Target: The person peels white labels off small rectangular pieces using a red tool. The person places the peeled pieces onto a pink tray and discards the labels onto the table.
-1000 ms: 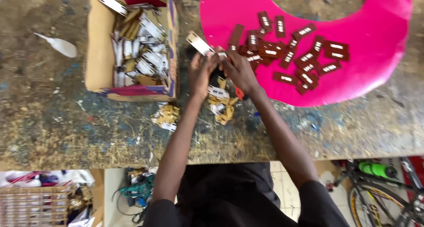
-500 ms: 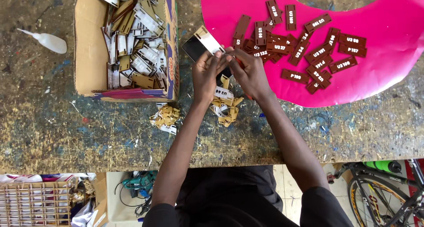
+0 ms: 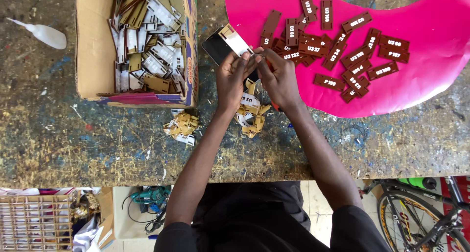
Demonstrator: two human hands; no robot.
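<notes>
Little has changed. The small white-faced tag (image 3: 236,40) is now held a little more upright between the left hand (image 3: 234,80) and the right hand (image 3: 279,78), and the fingertips have been drawn closer together at its lower end. The view has shifted slightly downward and leftward.

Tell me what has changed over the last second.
Little changed. The left hand and right hand still pinch the white-backed tag between them over the dark phone; the view only drifted. The cardboard box, brown tags on the pink sheet and peeled scraps stayed put.
</notes>
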